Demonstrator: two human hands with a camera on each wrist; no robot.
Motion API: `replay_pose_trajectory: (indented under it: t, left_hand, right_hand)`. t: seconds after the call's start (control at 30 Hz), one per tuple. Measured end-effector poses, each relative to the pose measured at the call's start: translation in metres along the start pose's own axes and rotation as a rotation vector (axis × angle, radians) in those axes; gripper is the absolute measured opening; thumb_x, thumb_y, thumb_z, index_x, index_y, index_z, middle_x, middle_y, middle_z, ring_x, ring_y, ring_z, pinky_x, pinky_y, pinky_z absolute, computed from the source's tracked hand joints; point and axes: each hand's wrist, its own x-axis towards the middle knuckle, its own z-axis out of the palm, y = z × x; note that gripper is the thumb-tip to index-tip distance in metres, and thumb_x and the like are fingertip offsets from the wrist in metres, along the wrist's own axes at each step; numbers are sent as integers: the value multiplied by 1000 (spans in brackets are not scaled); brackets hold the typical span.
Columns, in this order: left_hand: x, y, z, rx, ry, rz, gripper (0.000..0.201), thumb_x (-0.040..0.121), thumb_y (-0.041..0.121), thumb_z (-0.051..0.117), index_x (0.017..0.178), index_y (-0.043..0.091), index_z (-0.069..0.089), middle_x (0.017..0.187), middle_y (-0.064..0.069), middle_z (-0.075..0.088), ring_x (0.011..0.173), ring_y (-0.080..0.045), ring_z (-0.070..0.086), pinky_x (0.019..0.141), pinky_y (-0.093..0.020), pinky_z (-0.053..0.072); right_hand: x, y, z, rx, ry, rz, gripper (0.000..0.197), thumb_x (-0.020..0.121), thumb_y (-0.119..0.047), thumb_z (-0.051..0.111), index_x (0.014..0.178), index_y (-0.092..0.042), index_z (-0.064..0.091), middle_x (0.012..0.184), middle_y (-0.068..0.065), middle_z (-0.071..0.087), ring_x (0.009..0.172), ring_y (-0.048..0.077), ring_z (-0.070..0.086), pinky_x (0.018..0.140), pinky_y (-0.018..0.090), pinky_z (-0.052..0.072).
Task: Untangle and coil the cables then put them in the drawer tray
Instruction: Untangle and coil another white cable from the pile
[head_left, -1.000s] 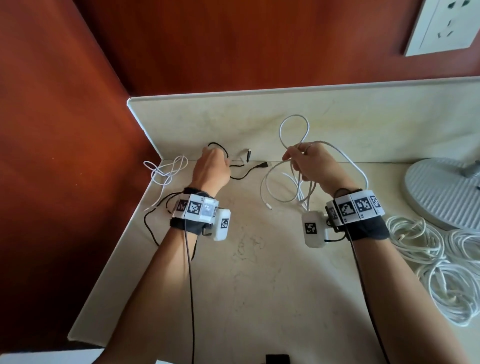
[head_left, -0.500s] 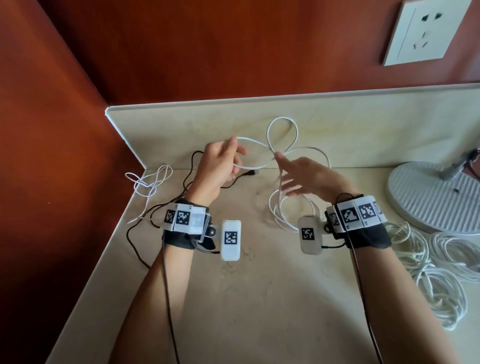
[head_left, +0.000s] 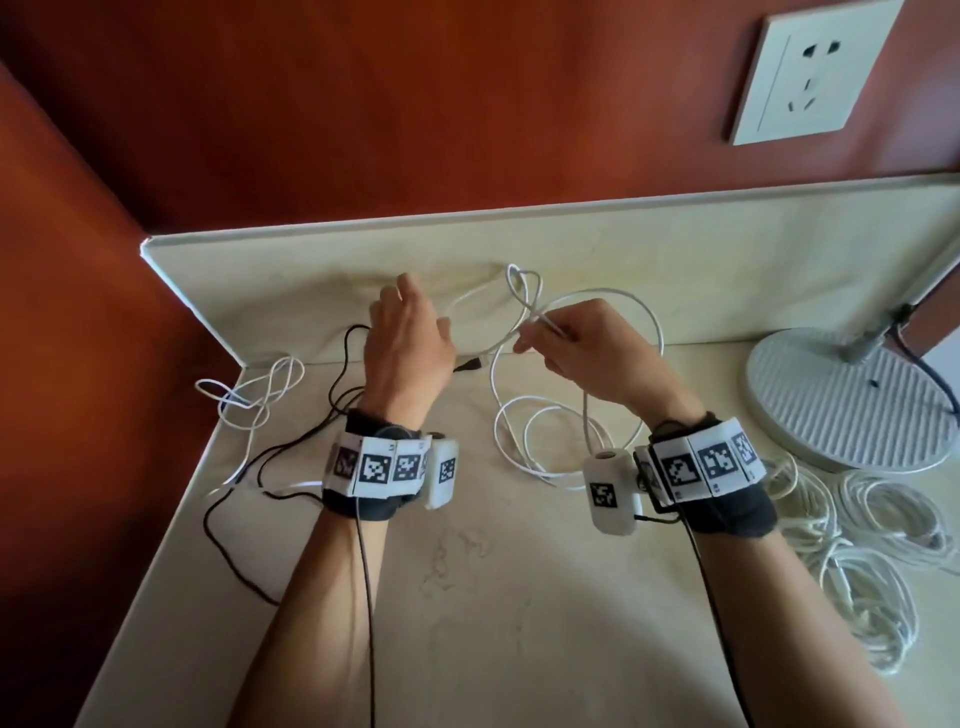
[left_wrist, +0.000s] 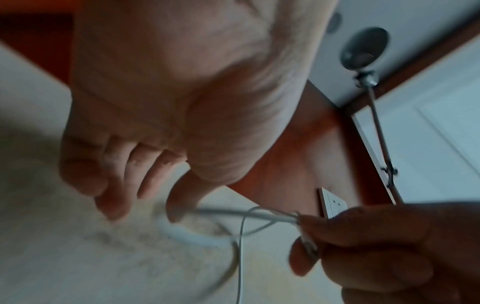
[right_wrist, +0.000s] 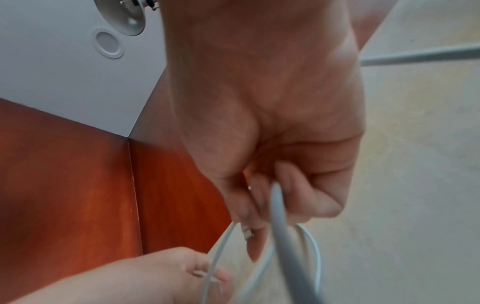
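- White cable (head_left: 655, 332): partly lifted off the counter (head_left: 493, 597), loops in the air in front of the backsplash (head_left: 675, 249), the rest lies in loose coils on the counter between the two wrists.
- Right hand (head_left: 597, 353): fingers curled, pinches the white cable near its plug end; a small knotted loop stands just above the fingertips.
- Left hand (head_left: 405, 343): just left of the right hand, fingers loosely extended, thumb at a strand of the white cable; real grip or mere touch, cannot tell, wrist view blurred.
- Black cable (head_left: 291, 452): loose on the counter left of the left hand, plug end pokes out beside that hand.
- Thin white cable (head_left: 249, 395): tangled in the counter's left corner.
- Bundle of white cables (head_left: 857, 545): piled right of the right wrist.
- Lamp base (head_left: 852, 400): behind that bundle.
- Wall socket (head_left: 810, 67): on the wall above the backsplash.
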Motion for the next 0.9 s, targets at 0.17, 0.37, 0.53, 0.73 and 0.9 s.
replay_pose_trajectory:
  t: [0.17,0.37,0.53,0.73,0.9]
  left_hand:
    - [5,11,-6,-226,44,397,65,89,14,76,147,15,47,141,-3,53,128,-23,48,109,-40,43]
    - [-1,20,-14,-238,21,608,21,91,6,68,105,21,69,107,11,61,74,-9,50,71,-40,51]
    - [1,8,-22,-201,121,479,10,94,16,69,91,25,72,87,13,65,68,-11,54,65,-42,52]
    - [-4,7,-26,-127,110,379,15,100,30,66,99,27,80,78,2,75,60,-20,64,60,-41,54]
    - [-3,7,-25,-378,103,226,32,106,28,54,88,8,72,77,4,74,46,-10,66,48,-42,58]
  right_hand:
    - [0,-9,-3,-37,-95,-69,41,99,-50,64,74,-19,74,59,3,43,57,18,39,54,31,31]
    - [10,-16,-1,43,16,-180,56,103,-48,60,63,-7,58,55,4,34,51,15,27,49,25,22]
    - [7,-7,5,25,139,-117,57,104,-47,57,60,-11,56,45,-11,29,44,8,25,47,20,23]
    - [14,7,18,-78,299,26,48,105,-42,57,72,-10,71,41,-11,45,42,7,45,51,20,33]
    - [7,8,16,-464,338,8,51,92,-20,72,141,-21,58,139,10,50,130,31,45,106,46,40]
